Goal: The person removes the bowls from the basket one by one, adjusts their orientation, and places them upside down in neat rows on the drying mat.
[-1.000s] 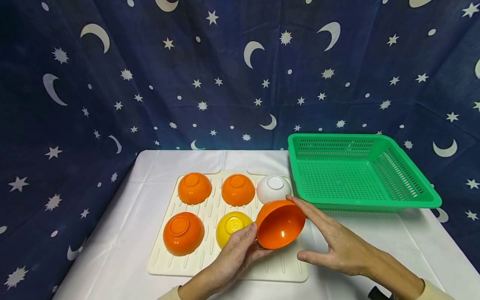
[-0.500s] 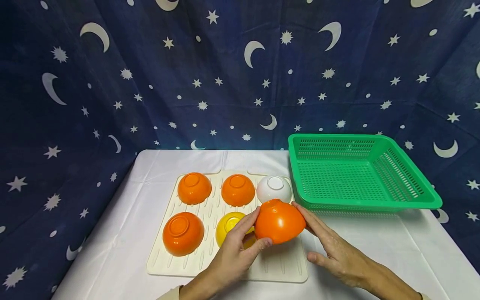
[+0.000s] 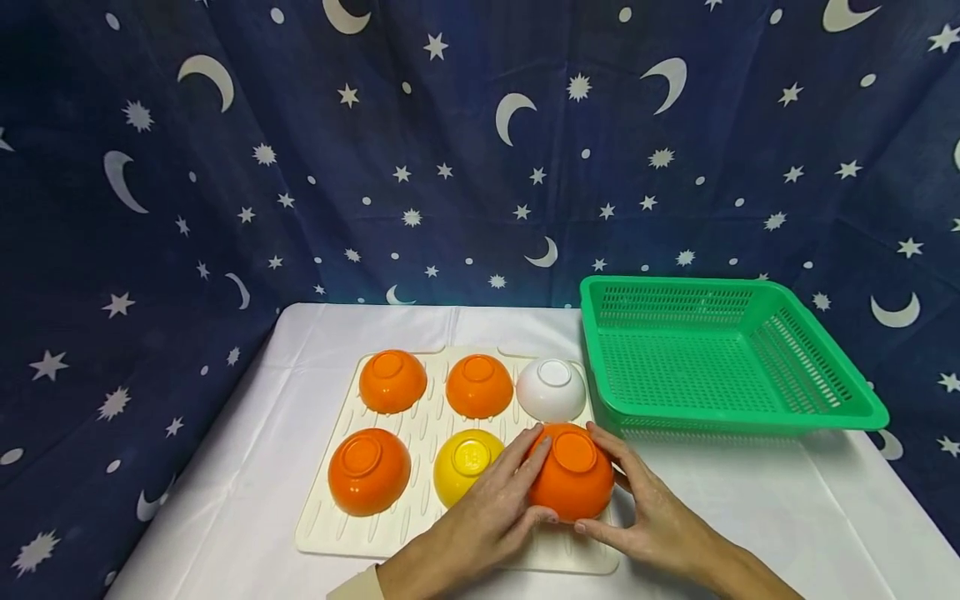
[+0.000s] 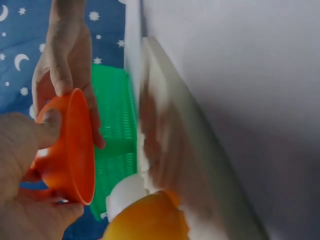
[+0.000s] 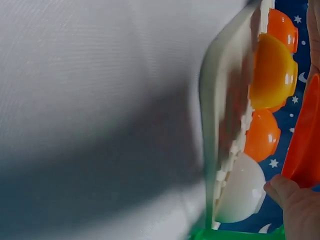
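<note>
Both hands hold an orange bowl (image 3: pixel 572 487) upside down over the front right of a cream drying mat (image 3: pixel 390 533). My left hand (image 3: pixel 487 512) grips its left side, thumb at the near rim and fingers over the wall. On the right side, my right hand (image 3: pixel 660 521) holds it with thumb in front and fingers behind. A gap shows between the bowl's rim and the mat in the left wrist view. Beside it a yellow bowl (image 3: pixel 467 462) lies upside down, partly hidden by my left hand. Behind the held bowl stands an upturned white bowl (image 3: pixel 551 396).
Three more orange bowls rest upside down on the mat: one back left (image 3: pixel 392 383), one back middle (image 3: pixel 478 387) and one front left (image 3: pixel 367 475). A green plastic basket (image 3: pixel 735 421) stands at the back right, close to the mat. A star-patterned cloth (image 3: pixel 450 125) hangs behind.
The orange bowl has turned from its opening facing me to mouth down, and sits lower over the mat. My right hand has closed in from beside it to grip its side.
</note>
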A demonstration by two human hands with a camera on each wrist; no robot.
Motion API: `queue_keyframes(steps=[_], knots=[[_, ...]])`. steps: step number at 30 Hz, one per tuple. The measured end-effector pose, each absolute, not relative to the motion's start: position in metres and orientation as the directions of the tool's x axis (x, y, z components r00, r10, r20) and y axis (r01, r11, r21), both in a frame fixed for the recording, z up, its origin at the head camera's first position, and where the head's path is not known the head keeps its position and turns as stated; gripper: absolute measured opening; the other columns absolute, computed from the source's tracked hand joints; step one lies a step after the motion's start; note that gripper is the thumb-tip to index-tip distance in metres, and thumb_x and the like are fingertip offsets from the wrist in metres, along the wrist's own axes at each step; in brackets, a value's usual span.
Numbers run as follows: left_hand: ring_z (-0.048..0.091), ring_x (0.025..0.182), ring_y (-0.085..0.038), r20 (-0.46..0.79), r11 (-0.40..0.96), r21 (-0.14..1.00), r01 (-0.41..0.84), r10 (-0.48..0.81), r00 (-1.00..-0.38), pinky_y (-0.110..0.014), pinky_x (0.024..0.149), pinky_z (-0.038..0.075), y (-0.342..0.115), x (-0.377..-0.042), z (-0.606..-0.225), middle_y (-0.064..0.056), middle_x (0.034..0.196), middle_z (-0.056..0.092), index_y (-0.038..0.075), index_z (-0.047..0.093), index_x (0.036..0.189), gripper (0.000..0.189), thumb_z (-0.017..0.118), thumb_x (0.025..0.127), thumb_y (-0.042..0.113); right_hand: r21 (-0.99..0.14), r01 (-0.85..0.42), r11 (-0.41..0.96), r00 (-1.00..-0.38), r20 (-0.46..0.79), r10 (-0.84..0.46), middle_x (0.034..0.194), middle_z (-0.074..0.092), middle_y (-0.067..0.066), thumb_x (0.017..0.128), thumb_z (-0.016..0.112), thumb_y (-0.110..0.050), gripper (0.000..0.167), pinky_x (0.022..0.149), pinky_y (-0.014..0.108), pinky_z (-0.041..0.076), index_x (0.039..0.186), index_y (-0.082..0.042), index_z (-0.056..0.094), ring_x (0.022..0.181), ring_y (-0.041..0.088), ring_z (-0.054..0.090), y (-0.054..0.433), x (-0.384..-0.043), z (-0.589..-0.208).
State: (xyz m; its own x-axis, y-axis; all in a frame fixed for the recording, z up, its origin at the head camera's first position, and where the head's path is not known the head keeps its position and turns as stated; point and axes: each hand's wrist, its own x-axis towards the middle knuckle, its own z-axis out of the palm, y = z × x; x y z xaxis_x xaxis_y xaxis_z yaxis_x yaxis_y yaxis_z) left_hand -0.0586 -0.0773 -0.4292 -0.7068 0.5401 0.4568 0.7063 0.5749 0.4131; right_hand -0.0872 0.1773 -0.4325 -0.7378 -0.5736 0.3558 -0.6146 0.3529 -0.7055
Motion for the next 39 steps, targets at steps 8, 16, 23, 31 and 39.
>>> queue_keyframes(steps=[8, 16, 23, 31, 39], knots=[[0.038, 0.143, -0.024, 0.346, 0.757, 0.085, 0.648, 0.587, -0.732, -0.061, 0.114, 0.029, -0.07, -0.068, -0.437, -0.017, 0.153, 0.041, -0.003, 0.034, 0.155, 0.083, 0.058, 0.099, 0.053, -0.676, -0.608, 0.416, -0.757, 0.337, -0.559, 0.158, 0.035, 0.015, 0.081, 0.089, -0.033, 0.099, 0.106, 0.018, 0.035, 0.158, -0.009, 0.031, 0.14, 0.017, 0.042, 0.178, -0.09, -0.452], [0.042, 0.141, -0.022, 0.255, 0.78, -0.035, 0.625, 0.611, -0.749, -0.063, 0.115, 0.025, -0.065, -0.074, -0.441, -0.016, 0.152, 0.045, -0.002, 0.038, 0.154, 0.083, 0.059, 0.098, 0.055, -0.675, -0.532, 0.512, -0.811, 0.232, -0.537, 0.157, 0.041, 0.011, 0.083, 0.083, -0.046, 0.098, 0.109, 0.021, 0.031, 0.159, -0.016, 0.03, 0.137, 0.028, 0.046, 0.182, -0.096, -0.462], [0.045, 0.139, -0.02, 0.135, 0.785, -0.116, 0.608, 0.619, -0.773, -0.061, 0.117, 0.021, -0.063, -0.078, -0.446, -0.014, 0.154, 0.044, 0.003, 0.041, 0.154, 0.08, 0.064, 0.096, 0.053, -0.654, -0.52, 0.55, -0.814, 0.185, -0.55, 0.157, 0.041, 0.009, 0.089, 0.08, -0.041, 0.087, 0.111, 0.023, 0.027, 0.155, -0.007, 0.036, 0.139, 0.03, 0.043, 0.183, -0.097, -0.466], [0.051, 0.134, -0.018, 0.122, 0.792, -0.17, 0.586, 0.607, -0.785, -0.06, 0.116, 0.023, -0.06, -0.078, -0.444, -0.011, 0.152, 0.048, 0.005, 0.042, 0.154, 0.083, 0.066, 0.093, 0.056, -0.611, -0.538, 0.581, -0.807, 0.172, -0.566, 0.154, 0.044, 0.01, 0.087, 0.083, -0.037, 0.088, 0.111, 0.039, 0.035, 0.153, -0.003, 0.036, 0.137, 0.029, 0.045, 0.182, -0.1, -0.463], [0.053, 0.133, -0.02, 0.039, 0.77, -0.321, 0.551, 0.592, -0.805, -0.059, 0.116, 0.025, -0.049, -0.076, -0.439, -0.014, 0.152, 0.048, 0.003, 0.042, 0.154, 0.077, 0.064, 0.097, 0.05, -0.569, -0.562, 0.6, -0.794, 0.169, -0.584, 0.148, 0.05, 0.015, 0.08, 0.087, -0.03, 0.089, 0.106, 0.052, 0.042, 0.148, 0.004, 0.041, 0.132, 0.029, 0.051, 0.178, -0.106, -0.458]])
